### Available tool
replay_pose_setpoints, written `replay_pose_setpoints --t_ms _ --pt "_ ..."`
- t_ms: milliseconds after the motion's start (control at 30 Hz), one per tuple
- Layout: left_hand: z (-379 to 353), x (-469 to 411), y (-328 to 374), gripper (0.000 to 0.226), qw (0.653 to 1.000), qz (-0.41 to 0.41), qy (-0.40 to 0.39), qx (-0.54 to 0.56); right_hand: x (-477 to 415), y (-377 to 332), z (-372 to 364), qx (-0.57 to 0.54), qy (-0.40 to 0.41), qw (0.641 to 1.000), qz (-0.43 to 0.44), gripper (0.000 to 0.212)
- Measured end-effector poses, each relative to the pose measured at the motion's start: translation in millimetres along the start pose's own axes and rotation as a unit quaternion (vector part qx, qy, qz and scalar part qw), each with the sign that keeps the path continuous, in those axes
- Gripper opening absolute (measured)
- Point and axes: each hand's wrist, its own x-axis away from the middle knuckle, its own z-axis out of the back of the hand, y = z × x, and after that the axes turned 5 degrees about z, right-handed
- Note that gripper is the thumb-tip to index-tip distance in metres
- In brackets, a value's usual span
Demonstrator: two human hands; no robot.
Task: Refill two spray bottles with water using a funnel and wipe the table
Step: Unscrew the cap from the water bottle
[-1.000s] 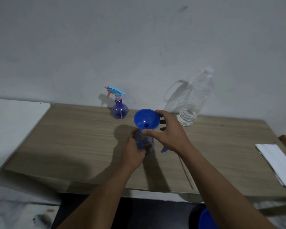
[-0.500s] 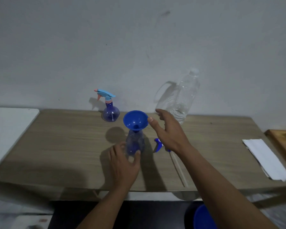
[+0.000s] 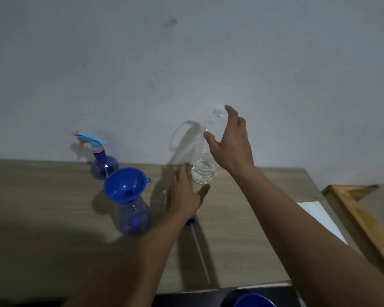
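1. Detached spray head (image 3: 192, 221): lies on the worktop (image 3: 42, 209) on the near side of the water bottle, its dip tube running toward you. Keep your forearms off it as you lift.
2. Open spray bottle (image 3: 134, 220): stands left of the water bottle and nearer you, blue funnel (image 3: 125, 187) seated in its neck, tilted. Straighten the funnel before you pour.
3. Left hand (image 3: 183, 197): grip apart, fingers spread, beside the water bottle's base, holding nothing. Use it to steady the base.
4. Water bottle (image 3: 205, 168): clear, stands near the wall, water low in it; whether it is capped cannot be told.
5. Right hand (image 3: 232, 145): grip apart, beside the water bottle's upper body; contact cannot be told. Close it around the middle, not the thin neck.
6. Second spray bottle (image 3: 103, 166): capped, stands well left of the water bottle, by the wall.
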Motion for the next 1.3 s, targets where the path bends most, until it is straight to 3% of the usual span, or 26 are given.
replay_pose_setpoints --t_ms 167,400,567,733,1300 --pt "-17 -64 29 0.12 0.997 0.049 -0.047 0.026 -35 32 -10 -0.041 -0.068 0.997 0.003 0.089" --pt "-31 -83 41 0.092 0.994 0.055 -0.085 0.029 -39 61 -25 -0.104 -0.062 0.992 0.025 0.08" --pt "-38 -73 36 0.097 0.998 0.036 -0.032 0.046 -31 67 -13 -0.132 -0.058 0.989 0.042 0.08" --pt "-38 -43 40 0.097 0.994 0.068 -0.062 0.063 -8 64 10 -0.126 -0.06 0.989 0.053 0.074" --pt "-25 79 47 0.111 0.994 0.036 -0.093 0.05 96 48 67 -0.134 -0.1 0.985 0.035 0.078"
